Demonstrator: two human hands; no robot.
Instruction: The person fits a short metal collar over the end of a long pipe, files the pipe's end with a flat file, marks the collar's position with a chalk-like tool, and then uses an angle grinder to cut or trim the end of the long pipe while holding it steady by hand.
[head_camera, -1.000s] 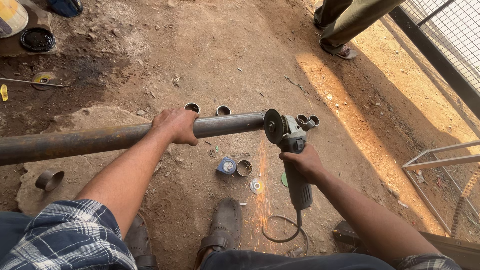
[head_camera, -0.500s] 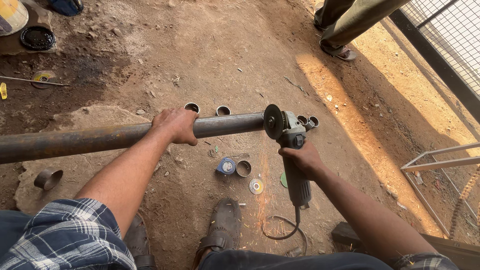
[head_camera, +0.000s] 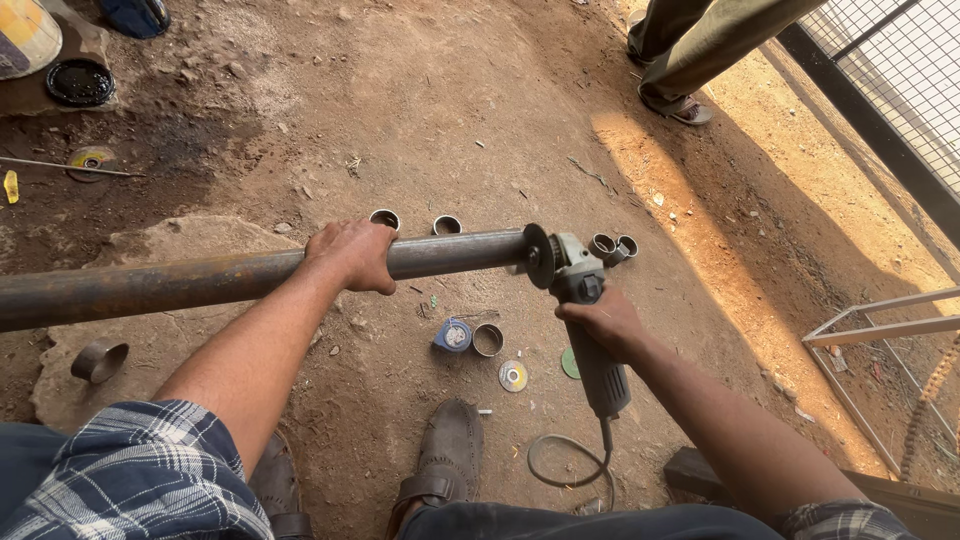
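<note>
A long rusty steel pipe (head_camera: 180, 283) runs level across the view from the left edge to the middle. My left hand (head_camera: 349, 255) grips it from above, a short way from its right end. My right hand (head_camera: 601, 322) holds a grey angle grinder (head_camera: 588, 312) by its body, cord trailing down to the ground. The grinder's disc (head_camera: 538, 256) stands upright against the pipe's right end (head_camera: 505, 249).
Several short cut pipe rings (head_camera: 612, 246) lie on the dirt beyond and below the pipe, with spare discs (head_camera: 513, 376) and a tape measure (head_camera: 453, 335). Another person's legs (head_camera: 690, 60) stand at top right. A metal frame (head_camera: 880, 325) sits right; my shoe (head_camera: 450, 445) below.
The grinder and disc have stayed at the pipe's end, shifting very slightly. Both hands keep their grips.
</note>
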